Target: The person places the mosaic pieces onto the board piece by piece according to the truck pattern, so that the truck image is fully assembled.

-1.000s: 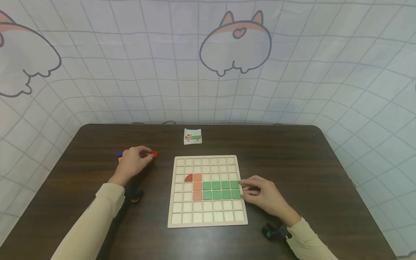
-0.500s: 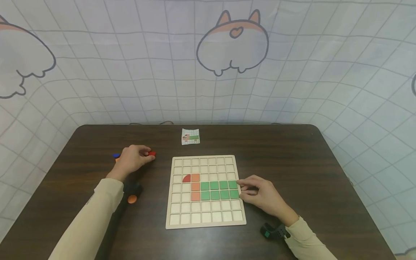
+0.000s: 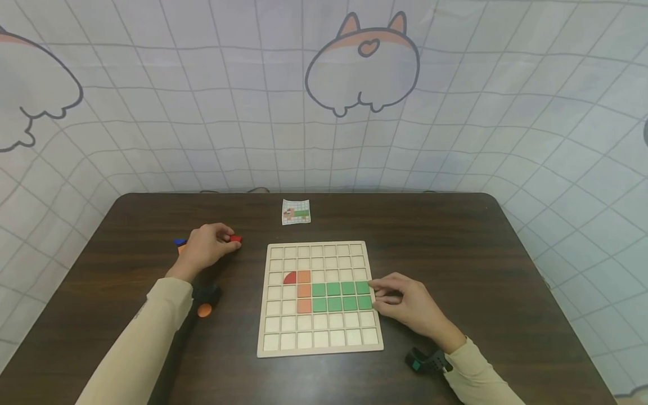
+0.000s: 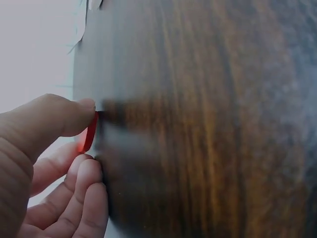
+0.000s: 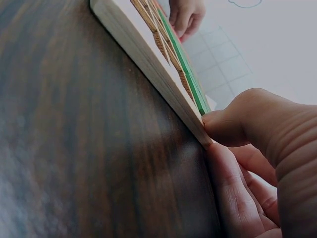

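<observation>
My left hand (image 3: 202,249) is at the left of the dark table, thumb and fingers pinching a small red piece (image 3: 235,239). In the left wrist view that red piece (image 4: 88,133) shows edge-on between thumb and fingers. My right hand (image 3: 407,298) rests against the right edge of a pale wooden grid board (image 3: 324,346), thumb and index finger apart along it. Two rows of green square tiles (image 3: 334,304) reach that edge. Left of them stands a column of orange tiles (image 3: 304,290), with a red quarter-round tile (image 3: 290,278) beside its top.
A blue piece (image 3: 179,242) and an orange piece (image 3: 182,248) lie partly behind my left hand. Nearer me, by the dark wrist strap, is an orange round piece (image 3: 205,310). A small picture card (image 3: 296,212) with a coloured grid pattern lies beyond the board.
The view has shifted slightly. My left hand keeps near the red piece, which now sits further in between its fingertips. The orange round piece has come more into sight; the right hand stays put.
</observation>
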Tool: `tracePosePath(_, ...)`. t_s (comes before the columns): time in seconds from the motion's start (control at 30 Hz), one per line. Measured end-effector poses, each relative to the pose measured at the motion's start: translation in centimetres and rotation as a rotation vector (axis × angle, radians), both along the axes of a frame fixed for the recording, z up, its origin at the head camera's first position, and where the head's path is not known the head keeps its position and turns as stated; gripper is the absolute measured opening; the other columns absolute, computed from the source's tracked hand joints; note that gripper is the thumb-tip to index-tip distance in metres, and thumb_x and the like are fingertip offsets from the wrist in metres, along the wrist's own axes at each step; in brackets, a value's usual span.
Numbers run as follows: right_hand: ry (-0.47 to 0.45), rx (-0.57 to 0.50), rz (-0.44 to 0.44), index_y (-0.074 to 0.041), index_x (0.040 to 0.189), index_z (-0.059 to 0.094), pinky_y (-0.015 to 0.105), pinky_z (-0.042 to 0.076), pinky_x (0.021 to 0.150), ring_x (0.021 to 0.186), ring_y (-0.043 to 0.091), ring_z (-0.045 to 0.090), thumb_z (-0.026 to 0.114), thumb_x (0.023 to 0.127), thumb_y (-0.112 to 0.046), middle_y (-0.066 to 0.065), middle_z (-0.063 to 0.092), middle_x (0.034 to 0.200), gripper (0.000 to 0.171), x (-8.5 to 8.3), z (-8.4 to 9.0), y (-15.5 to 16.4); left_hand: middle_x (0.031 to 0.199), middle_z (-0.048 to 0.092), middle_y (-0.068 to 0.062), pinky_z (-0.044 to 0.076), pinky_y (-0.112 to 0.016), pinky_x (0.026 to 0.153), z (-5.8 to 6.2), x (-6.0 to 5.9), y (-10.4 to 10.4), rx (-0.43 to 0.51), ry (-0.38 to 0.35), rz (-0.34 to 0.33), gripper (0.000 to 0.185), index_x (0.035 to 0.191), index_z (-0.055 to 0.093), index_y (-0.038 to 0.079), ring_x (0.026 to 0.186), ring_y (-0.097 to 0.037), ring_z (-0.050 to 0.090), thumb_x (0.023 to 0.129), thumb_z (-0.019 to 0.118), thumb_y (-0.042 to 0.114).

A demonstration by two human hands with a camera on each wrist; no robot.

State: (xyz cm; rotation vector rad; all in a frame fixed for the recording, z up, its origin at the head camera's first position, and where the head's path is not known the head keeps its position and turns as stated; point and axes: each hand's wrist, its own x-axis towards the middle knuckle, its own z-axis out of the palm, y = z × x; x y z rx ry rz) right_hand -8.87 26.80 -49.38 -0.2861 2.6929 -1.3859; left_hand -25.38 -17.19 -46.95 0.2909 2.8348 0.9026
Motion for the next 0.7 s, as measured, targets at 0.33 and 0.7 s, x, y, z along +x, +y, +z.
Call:
tracePosePath(0.33,-0.008,-0.012,0.005,-0.015,0.129,0.073,0.016,0.058,0.087,0.097,0.002,0.065,0.081,0.09,-0.021,0.0,0.069,0.11,0.04,0.11,0.12,-0.03,0.111,0.073,-0.016,0.054,-0.035,0.078,-0.43,0.48,0.17,0.051,0.032,0.028,0.036,0.12,0.065,0.004,0.098,-0.028,0.07,0.094,0.076,0.027)
tracePosePath(0.7,-0.002,-0.002,-0.001,-0.016,0.128,0.074,0.017,0.058,0.087,0.096,0.001,0.065,0.081,0.089,-0.02,-0.001,0.069,0.109,0.04,0.08,0.03,-0.05,0.11,0.075,-0.017,0.059,-0.048,0.086,-0.4,0.94,0.32,0.107,0.095,0.041,0.024,0.119,0.069,0.008,0.106,-0.035,0.073,0.099,0.071,0.02)
